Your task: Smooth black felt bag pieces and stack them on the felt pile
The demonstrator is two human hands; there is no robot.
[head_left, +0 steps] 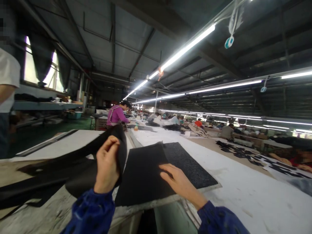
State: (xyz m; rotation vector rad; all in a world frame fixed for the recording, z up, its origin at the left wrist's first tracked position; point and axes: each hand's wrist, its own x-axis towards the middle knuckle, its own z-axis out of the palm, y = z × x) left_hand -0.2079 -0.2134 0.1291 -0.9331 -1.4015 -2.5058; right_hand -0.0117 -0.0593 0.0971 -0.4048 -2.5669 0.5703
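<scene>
My left hand (107,165) is raised with its fingers pinched on the upper edge of a thin black sheet (123,146), which bends upright beside the hand. More loose black material (80,174) spreads over the table to the left, partly behind my wrist. My right hand (179,183) lies with its fingers stretched out on a flat black panel (143,172). Under or against that panel's right side is a dark grey, speckled panel (193,164) near the table's front edge. Both forearms wear blue patterned sleeves.
The long white table (246,198) runs away to the back. Cut black pieces (241,152) lie to the right, near another person's hands (285,160). A co-worker in purple (117,114) bends over work ahead; a person in white (8,74) stands at left.
</scene>
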